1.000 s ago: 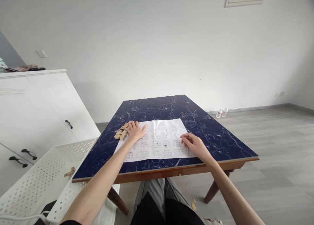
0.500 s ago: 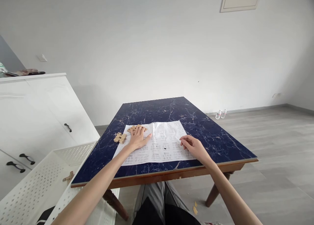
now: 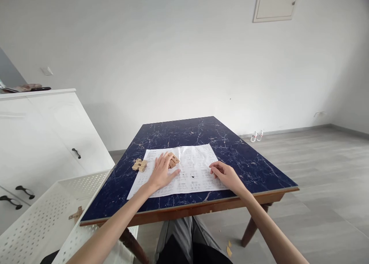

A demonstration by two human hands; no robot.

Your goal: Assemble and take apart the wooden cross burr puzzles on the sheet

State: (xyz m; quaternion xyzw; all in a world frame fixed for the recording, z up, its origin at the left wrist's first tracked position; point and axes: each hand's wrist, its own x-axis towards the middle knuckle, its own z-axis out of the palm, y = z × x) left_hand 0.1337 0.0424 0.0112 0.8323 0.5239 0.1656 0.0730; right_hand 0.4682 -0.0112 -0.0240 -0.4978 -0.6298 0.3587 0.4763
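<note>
My left hand (image 3: 162, 174) lies with spread fingers over a cluster of flat wooden puzzle pieces (image 3: 173, 161), and its fingers cover part of them. Under both is a creased white sheet (image 3: 198, 185) printed with rows of small diagrams. Another group of wooden pieces (image 3: 139, 165) sits at the sheet's left edge, apart from the hand. My right hand (image 3: 227, 176) rests at the sheet's right edge, its fingers loosely curled, and no object shows in them.
The sheet lies on a dark blue marbled table (image 3: 184, 131) with a wooden edge. At left stand a white cabinet (image 3: 57, 129) and a perforated white rack (image 3: 37, 214) holding a wooden piece (image 3: 76, 214). Two plastic bottles (image 3: 256, 136) are on the floor by the wall.
My left hand has slid the cluster of wooden pieces toward me and to the right across the sheet. My right hand has stayed nearly still. The whole view has shifted slightly.
</note>
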